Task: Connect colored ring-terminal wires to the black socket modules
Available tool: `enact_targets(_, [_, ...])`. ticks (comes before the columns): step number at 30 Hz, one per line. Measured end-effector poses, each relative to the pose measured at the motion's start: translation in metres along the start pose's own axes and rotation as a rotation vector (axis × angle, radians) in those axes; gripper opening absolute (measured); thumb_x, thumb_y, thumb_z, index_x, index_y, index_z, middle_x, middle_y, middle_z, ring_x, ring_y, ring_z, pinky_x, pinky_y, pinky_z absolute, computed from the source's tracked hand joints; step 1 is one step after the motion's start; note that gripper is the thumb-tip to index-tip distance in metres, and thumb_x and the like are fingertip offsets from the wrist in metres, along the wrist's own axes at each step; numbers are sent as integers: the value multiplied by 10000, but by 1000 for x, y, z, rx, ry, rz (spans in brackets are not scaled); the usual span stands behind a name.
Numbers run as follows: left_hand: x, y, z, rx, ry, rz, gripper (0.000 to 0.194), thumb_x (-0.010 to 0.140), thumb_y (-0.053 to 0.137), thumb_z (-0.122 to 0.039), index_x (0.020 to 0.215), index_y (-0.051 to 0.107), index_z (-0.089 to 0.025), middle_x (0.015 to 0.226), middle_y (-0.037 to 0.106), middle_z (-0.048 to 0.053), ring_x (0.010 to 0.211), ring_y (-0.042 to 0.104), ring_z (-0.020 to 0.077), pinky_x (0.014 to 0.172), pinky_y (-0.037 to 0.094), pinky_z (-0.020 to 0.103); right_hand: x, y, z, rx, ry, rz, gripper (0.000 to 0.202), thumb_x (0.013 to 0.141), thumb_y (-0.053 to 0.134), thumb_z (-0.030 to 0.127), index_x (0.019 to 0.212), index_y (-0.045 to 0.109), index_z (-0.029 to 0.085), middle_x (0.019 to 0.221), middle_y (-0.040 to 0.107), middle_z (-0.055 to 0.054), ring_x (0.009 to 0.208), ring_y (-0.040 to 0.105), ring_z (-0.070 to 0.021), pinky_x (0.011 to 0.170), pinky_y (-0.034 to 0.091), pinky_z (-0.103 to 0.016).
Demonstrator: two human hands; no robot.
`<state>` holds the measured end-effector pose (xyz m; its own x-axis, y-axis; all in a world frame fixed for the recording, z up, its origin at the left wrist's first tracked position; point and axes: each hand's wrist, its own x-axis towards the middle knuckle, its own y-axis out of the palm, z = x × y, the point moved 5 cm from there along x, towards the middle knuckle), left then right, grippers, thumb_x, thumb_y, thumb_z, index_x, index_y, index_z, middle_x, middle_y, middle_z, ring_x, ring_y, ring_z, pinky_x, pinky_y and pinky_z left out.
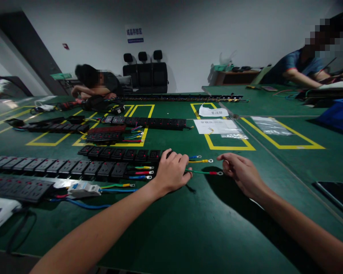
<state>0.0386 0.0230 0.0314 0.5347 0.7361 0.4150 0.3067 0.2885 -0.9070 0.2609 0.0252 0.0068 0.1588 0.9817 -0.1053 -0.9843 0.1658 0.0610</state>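
Note:
My left hand (173, 171) is closed over the right end of a black socket strip (125, 153), hiding that end. Past its fingers stick out wires with ring terminals: a blue-sleeved terminal (194, 156), a yellow-sleeved terminal (205, 161) and a green wire (198, 172) with a red-sleeved terminal (216, 173). Just right of these tips hovers my right hand (241, 173), its fingers loosely bent and apart, with nothing visible in them. A longer socket strip (74, 167) lies beside the first, its green-yellow, red and blue leads ending near my left wrist.
More socket strips (148, 122) lie farther back. Nearer left are a breaker (84, 189) and a white device (1, 213). Paper sheets (210, 126), a plastic bag (271, 126), a phone (335, 196) and a blue bin (338, 116) are rightward. Two people (103, 85) (298, 68) sit across the table.

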Motion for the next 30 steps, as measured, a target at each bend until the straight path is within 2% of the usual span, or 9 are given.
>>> enact_targets(12, [1,0,1,-24,-1,-20,156,921,570,-335,984,584,-193,957,702,55,913,608,235,1119,337,502,3,2,1,-45,-49,35,363,766,730,530,797,705,169,558,463,34,486,382,-93,452,262,-248])
enact_targets(14, [1,0,1,-20,1,-29,151,924,567,-331,984,585,-194,951,701,53,913,606,235,1114,342,501,3,3,1,-71,-84,89,360,803,709,529,847,706,172,570,465,39,490,380,-93,455,258,-247])
enact_targets(18, [2,1,1,-5,5,-37,139,928,563,-323,984,587,-198,949,700,56,921,605,240,1108,348,500,-4,13,3,-114,-144,307,368,876,676,506,1043,698,179,673,533,24,544,435,-105,492,302,-249])
enact_targets(23, [2,0,1,7,3,-46,136,917,579,-319,982,585,-200,938,697,60,929,608,249,1103,356,496,-12,21,8,-92,-198,493,449,857,723,517,1162,670,192,792,564,2,590,448,-108,514,331,-253])
enact_targets(26, [2,-1,1,6,5,-45,129,919,572,-313,988,582,-204,946,699,62,928,612,251,1108,352,499,-14,21,9,-84,-213,541,507,838,737,544,1204,664,201,822,558,-7,615,453,-117,515,350,-256])
enact_targets(30, [2,-1,1,3,4,-40,130,915,576,-317,984,581,-207,945,700,61,926,614,251,1106,352,497,-13,19,10,-123,-205,503,488,828,761,528,1181,674,202,806,564,-5,612,454,-117,510,351,-252])
